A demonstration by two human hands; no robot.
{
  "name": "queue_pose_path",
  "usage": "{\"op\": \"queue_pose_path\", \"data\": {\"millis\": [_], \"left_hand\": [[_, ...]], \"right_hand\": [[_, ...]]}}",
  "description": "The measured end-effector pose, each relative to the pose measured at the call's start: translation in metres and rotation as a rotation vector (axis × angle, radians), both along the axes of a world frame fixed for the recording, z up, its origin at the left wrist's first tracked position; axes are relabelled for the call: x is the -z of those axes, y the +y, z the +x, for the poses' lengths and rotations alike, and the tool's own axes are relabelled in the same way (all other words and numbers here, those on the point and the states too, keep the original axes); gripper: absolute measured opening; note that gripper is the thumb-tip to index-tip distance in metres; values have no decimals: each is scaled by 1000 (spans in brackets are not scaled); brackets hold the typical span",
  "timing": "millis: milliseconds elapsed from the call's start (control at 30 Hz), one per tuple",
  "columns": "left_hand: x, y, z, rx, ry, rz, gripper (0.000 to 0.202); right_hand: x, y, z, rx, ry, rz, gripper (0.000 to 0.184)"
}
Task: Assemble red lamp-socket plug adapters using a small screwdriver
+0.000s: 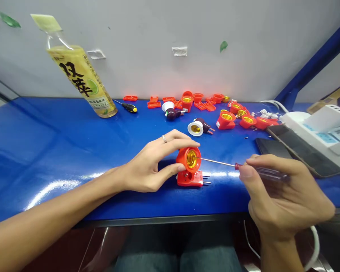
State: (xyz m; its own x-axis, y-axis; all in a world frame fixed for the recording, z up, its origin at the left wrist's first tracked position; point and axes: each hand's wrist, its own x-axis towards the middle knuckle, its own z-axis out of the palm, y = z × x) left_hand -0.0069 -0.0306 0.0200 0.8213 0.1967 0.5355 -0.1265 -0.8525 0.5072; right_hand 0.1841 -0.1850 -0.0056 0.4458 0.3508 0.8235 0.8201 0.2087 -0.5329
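My left hand [155, 160] grips an orange lamp socket [188, 158] with a brass-coloured threaded interior, fingers over the top and thumb below. The socket sits upright on an orange plug base [189, 178] with metal prongs pointing right, and my hand hides its left side. My right hand [274, 192] is shut around a screwdriver [260, 170] with a clear handle and red collar. Its thin metal shaft [218, 162] runs left, with the tip at the socket's right rim.
Several orange socket parts [229, 120] and white-and-dark plug pieces [195, 128] lie towards the back of the blue table [45, 151]. A drink bottle [82, 81] and a yellow-black screwdriver [129, 107] are back left. Phones [303, 151] and a power strip [325, 128] are right.
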Motion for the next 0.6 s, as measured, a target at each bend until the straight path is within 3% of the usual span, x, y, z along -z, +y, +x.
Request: {"op": "queue_pose_path", "data": {"millis": [200,333,467,600], "left_hand": [[0,-1,0,-19,-30,-82,41],[1,-5,2,-27,-46,-313,43],[-3,-8,5,-57,-71,-545,14],[-6,-5,4,-150,68,-644,18]], "right_hand": [[6,6,2,-27,130,161,10],[9,8,5,-24,245,253,15],[7,9,6,-10,381,297,16],[5,10,7,21,411,293,18]]}}
